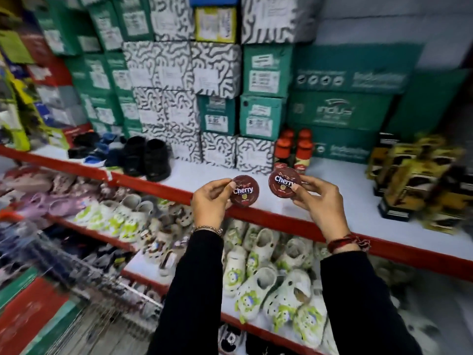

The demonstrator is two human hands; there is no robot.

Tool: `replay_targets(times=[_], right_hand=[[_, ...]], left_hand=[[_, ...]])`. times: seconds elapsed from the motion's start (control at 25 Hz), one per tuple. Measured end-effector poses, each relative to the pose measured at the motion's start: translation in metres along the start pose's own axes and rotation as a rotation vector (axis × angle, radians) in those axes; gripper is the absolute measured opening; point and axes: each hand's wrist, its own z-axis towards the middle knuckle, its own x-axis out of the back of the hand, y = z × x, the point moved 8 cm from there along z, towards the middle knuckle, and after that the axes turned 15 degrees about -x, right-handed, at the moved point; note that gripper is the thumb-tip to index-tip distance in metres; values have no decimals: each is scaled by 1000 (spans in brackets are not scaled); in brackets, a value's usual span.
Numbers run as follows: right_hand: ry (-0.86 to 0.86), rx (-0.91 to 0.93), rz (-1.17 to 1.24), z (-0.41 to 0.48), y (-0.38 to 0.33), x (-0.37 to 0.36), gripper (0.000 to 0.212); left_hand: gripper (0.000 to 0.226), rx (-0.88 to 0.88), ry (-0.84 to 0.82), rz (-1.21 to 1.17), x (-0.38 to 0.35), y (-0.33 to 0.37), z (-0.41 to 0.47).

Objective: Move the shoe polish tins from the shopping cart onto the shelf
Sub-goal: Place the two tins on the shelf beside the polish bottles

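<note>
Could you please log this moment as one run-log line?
left hand: grip on tin | right hand: grip on second tin | both above shelf

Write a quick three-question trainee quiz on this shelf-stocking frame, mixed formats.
1. True or false: the left hand and the right hand each hold a polish tin.
2. What stands on the shelf just behind the right tin? A) red-capped bottles B) black shoes C) white clogs
3. Fill in: the left tin is over the shelf's ___ front edge.

Key: 1 true. 2 A, the red-capped bottles. 3 red.
</note>
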Motion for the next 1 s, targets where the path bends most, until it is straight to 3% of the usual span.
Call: replay_targets(times=[0.24,0.4,0.68,0.84,1.0], right_hand=[[232,-155,-39,32,19,95,35],[333,-247,-96,45,38,127,36],[446,-330,-161,61,56,149,22],[478,-304,-341,61,47,146,18],[566,-199,-566,50,26,138,32]], left_hand=[[22,38,-193,134,-111,-26,13],[23,14,-306,402,-160,-45,15],[25,-8,-399,582,-192,-65,17],[21,-59,-444,691,-198,-63,13],[21,-114,-450,669,-195,-55,10]])
